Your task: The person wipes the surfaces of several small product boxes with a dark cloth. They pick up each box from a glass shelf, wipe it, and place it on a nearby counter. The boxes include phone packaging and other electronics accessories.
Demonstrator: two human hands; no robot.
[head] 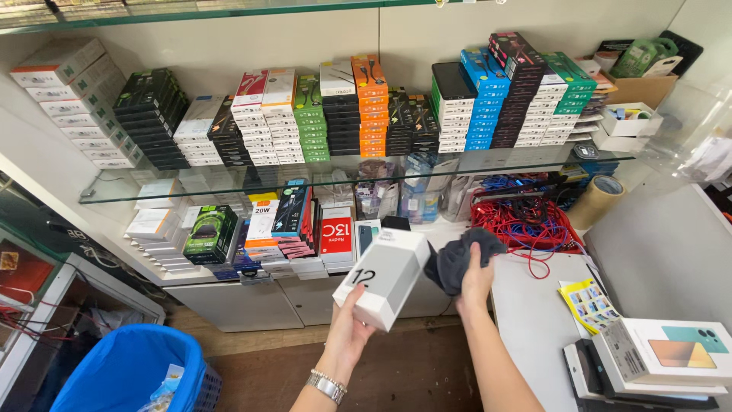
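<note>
Right now my left hand (352, 326) cups the lower end of a white rectangular cardboard box (383, 278), fingers closed around its bottom corner from beneath, so the box stands tilted in front of me. It looks stiff and smooth-sided, probably light for its size, and its slick faces could slip; I judge the firmest hold to be across the narrow edges near a corner, as I have it. My right hand (474, 281), just to the right of the box, is clamped on a dark grey soft cloth (457, 258), bunched and limp, which touches the box's right side. Beyond both hands sit stacks of small coloured packaged boxes (290, 221) under a glass shelf (358, 179). Further right lies a tangle of red cables (526, 225). Below my left wrist stands a blue plastic bin (126, 370). My fingertips behind the box are hidden, and the box's far face cannot be seen.
</note>
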